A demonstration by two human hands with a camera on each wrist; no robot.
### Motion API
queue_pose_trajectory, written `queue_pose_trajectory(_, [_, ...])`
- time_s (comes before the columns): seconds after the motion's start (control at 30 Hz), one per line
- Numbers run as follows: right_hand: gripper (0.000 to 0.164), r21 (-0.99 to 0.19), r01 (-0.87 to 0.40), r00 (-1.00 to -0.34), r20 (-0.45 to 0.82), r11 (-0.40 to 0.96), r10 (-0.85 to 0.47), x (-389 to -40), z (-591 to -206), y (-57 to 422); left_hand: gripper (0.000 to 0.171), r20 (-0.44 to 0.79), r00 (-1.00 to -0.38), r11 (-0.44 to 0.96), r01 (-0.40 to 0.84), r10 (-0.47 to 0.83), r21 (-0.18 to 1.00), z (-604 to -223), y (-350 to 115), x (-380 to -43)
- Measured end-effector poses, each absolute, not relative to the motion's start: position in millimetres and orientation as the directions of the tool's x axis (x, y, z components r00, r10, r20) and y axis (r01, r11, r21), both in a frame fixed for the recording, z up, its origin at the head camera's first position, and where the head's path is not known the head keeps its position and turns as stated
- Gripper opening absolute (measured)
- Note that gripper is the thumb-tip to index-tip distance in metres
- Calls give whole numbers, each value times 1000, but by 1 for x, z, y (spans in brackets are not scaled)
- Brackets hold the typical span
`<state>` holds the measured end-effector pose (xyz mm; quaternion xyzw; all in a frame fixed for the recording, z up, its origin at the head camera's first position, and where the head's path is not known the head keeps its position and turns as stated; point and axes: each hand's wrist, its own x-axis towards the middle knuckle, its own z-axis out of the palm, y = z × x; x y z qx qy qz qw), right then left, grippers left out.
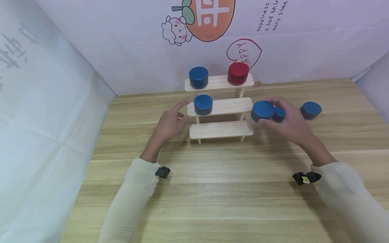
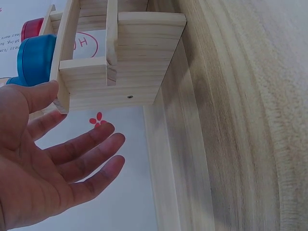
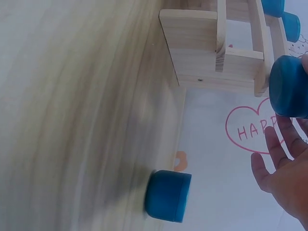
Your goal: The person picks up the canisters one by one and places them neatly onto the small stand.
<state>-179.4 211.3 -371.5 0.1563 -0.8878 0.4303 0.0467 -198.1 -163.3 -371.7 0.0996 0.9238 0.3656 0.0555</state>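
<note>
Right hand [image 1: 288, 122] pinches blue canister [image 1: 262, 110], just beside wooden rack [image 1: 223, 130] at 3 o'clock. Left hand [image 1: 171, 124], grip loose and wide, at rack's 9 o'clock end. Red canister [image 1: 238, 74] at 1 o'clock.

Soft, even light fills the head view, with faint shadows on the counter [image 1: 218, 199]; the wrist views look dimmer, perhaps slightly blurred.
</note>
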Motion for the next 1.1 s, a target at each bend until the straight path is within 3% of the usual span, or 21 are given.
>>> queue_pose_trajectory(1.1, [67,-738,-315,-949,255,597,-186,-194,-364,183,54,-19,-978,717,140,209,683,-372,-163,-196])
